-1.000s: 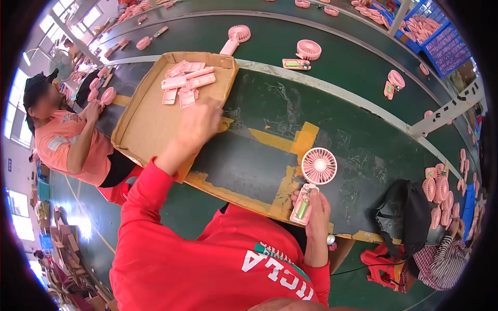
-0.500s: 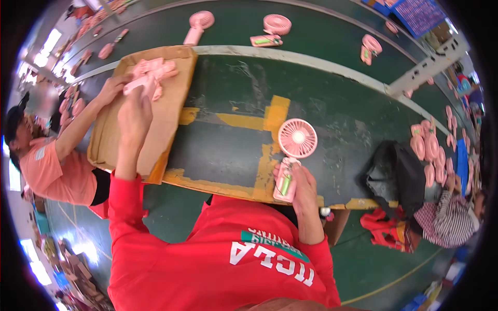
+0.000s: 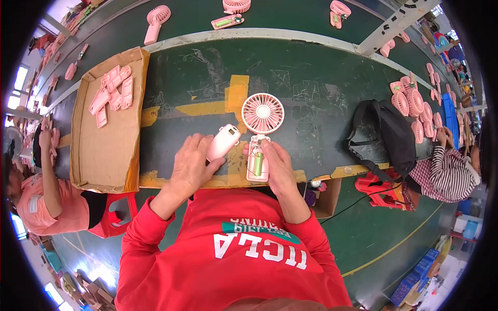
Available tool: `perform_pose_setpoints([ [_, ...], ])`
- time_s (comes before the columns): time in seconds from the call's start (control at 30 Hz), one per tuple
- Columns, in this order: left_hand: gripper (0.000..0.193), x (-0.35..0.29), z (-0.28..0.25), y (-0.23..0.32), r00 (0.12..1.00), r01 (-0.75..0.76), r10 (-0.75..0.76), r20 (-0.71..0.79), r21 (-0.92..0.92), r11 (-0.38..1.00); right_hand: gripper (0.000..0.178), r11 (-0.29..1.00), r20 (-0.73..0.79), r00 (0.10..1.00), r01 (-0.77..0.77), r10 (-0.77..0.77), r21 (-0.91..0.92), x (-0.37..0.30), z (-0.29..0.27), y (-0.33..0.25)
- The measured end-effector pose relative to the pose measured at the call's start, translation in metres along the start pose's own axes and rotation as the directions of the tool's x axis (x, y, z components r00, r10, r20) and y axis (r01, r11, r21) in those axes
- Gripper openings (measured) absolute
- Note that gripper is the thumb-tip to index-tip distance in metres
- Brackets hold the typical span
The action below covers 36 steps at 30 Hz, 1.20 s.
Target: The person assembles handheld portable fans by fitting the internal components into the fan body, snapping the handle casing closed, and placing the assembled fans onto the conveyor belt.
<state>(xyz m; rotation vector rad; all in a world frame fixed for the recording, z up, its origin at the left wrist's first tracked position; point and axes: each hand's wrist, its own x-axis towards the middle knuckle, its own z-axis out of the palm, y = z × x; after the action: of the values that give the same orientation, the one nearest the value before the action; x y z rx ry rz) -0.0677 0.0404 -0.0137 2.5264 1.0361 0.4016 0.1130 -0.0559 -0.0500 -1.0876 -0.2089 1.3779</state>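
A pink handheld fan lies face up before me, its handle open with a green battery and some wiring showing. My right hand grips that handle from its right side, thumb near the top of the battery. To the left, my left hand holds a pale pink handle cover, outer side up, a small dark window near its upper end. The cover is tilted and stands apart from the fan handle. Part of the left fingers is hidden behind the cover.
A cardboard tray with several pink covers sits at the left. A black bag lies at the right, near piled pink fans. More fans stand beyond the metal rail. Co-workers sit on both sides.
My left hand has come from the cardboard tray to beside the fan, bringing a pink cover. The co-worker's hand has left the tray. My right hand still holds the fan.
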Motion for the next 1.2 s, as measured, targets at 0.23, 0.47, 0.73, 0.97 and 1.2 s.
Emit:
perform_pose_setpoints([
  [0.23, 0.039, 0.011, -0.009, 0.018, 0.953, 0.247, -0.219, 0.208, -0.12, 0.962, 0.031, 1.0, 0.022, 1.0, -0.001, 0.001, 0.027, 0.002, -0.004, 0.002],
  [0.47, 0.051, -0.009, -0.009, 0.055, 0.93, 0.347, -0.238, 0.279, -0.459, 0.818, 0.03, 1.0, -0.032, 0.999, 0.003, -0.002, 0.025, -0.002, -0.002, 0.002],
  [0.73, 0.061, -0.008, 0.008, 0.068, 0.976, 0.17, -0.13, 0.177, -0.239, 0.956, 0.035, 0.99, 0.118, 0.993, -0.025, 0.008, 0.141, -0.012, -0.003, -0.003],
  [0.97, 0.066, -0.005, 0.013, 0.071, 0.979, 0.134, -0.103, 0.176, -0.175, 0.975, 0.05, 0.986, 0.174, 0.984, -0.073, 0.046, 0.151, -0.017, -0.002, -0.01],
  [1.2, 0.063, -0.005, 0.018, 0.07, 0.993, 0.07, -0.057, 0.103, -0.128, 0.989, 0.058, 0.997, 0.259, 0.965, -0.058, 0.041, 0.059, -0.016, -0.005, -0.012],
])
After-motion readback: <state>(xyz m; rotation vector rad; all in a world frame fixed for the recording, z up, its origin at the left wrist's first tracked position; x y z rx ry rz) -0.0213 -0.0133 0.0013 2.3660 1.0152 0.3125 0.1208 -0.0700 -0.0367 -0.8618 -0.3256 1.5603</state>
